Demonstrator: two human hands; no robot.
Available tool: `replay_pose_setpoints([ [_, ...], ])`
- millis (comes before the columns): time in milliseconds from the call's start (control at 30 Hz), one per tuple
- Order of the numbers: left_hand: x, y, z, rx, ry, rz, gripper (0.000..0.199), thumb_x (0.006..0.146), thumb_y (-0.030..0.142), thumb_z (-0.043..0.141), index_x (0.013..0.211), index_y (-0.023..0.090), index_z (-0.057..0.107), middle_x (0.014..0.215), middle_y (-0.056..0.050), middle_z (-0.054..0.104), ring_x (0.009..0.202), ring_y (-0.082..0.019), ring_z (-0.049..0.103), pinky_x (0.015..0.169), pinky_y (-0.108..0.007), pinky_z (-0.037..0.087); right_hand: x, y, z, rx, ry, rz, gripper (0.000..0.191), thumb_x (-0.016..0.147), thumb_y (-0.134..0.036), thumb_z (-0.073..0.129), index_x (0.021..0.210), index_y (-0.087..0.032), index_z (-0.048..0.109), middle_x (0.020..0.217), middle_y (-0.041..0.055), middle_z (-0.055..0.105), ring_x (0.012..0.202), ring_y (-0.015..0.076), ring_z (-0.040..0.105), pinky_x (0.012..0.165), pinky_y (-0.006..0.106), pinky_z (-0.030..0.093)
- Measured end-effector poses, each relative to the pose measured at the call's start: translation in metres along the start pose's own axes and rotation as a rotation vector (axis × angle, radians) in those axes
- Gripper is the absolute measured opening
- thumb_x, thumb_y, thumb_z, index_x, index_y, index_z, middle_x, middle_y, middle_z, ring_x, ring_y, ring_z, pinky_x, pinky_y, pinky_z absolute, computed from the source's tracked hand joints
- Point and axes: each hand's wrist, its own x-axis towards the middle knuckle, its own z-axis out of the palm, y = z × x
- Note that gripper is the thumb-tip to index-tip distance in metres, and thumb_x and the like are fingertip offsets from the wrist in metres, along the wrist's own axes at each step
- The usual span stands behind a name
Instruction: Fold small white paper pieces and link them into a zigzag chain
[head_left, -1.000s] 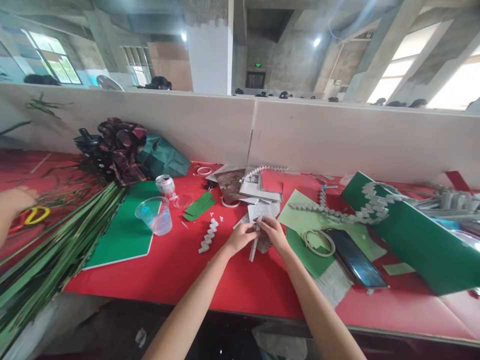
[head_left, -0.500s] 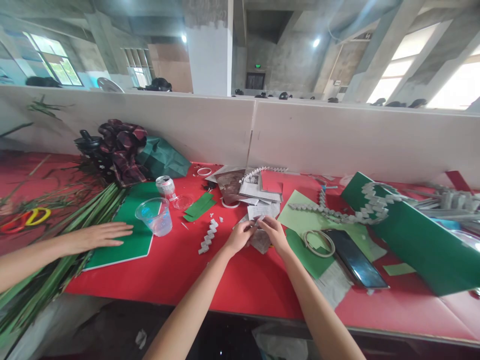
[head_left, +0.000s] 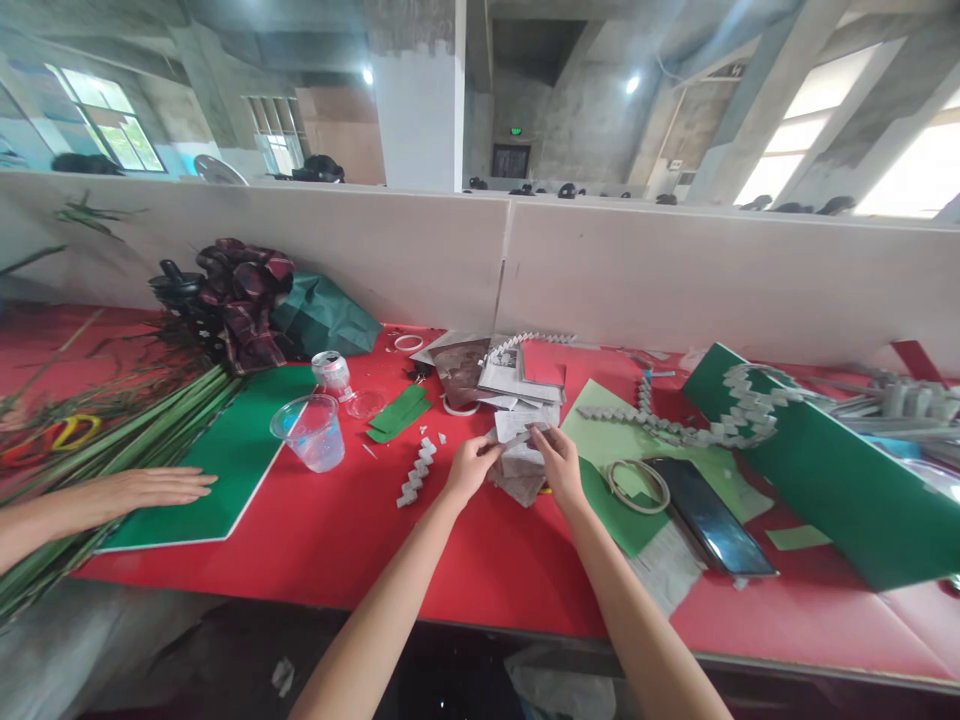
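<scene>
Between my two hands is a small strip of grey-white paper [head_left: 517,440], one end pinched by each. My left hand [head_left: 472,470] grips its left end with fingertips and thumb. The fingers of my right hand [head_left: 556,462] are closed on the other end. Beneath and behind lie cut newspaper pieces [head_left: 523,486] on the red table. A short folded-paper zigzag chain [head_left: 417,474] rests left of my left hand. Right of my right hand are green paper sheets [head_left: 626,522], a pale ring [head_left: 637,487] and a black phone [head_left: 709,515].
A co-worker's hand [head_left: 161,490] lies flat on a green board [head_left: 225,470] beside long green leaves [head_left: 142,425]. A plastic cup [head_left: 309,430] and a can [head_left: 331,372] stand nearby. A longer folded chain [head_left: 739,425] drapes over an upright green board [head_left: 847,480] at right.
My hands have moved slightly apart, and the paper strip between them is now stretched out more. The co-worker's hand and the green board under it have slid left.
</scene>
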Motion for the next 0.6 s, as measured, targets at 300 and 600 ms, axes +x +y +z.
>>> replay_pose_setpoints([
  [300,0.0010,0.0000,-0.0024,0.023,0.043,0.047,0.026,0.076,0.038,0.061,0.080,0.013,0.068,0.067,-0.003,0.064,0.063,-0.015,0.055,0.057,-0.024,0.039,0.0015,0.0020,-0.0034,0.047,0.037,0.033,0.033,0.078,-0.048,0.061,0.093,-0.018,0.065,0.079,0.0048,0.065,0.074,0.0194,0.061,0.070,0.032,0.048],
  [600,0.0034,-0.0065,-0.0020,-0.005,0.038,0.041,0.027,0.074,0.033,0.063,0.090,0.012,0.068,0.076,-0.006,0.067,0.064,-0.015,0.058,0.057,-0.023,0.042,-0.0056,-0.0032,0.0056,0.053,-0.051,0.038,0.039,0.075,-0.044,0.066,0.106,-0.022,0.057,0.080,0.0022,0.064,0.075,0.0193,0.061,0.072,0.031,0.048],
])
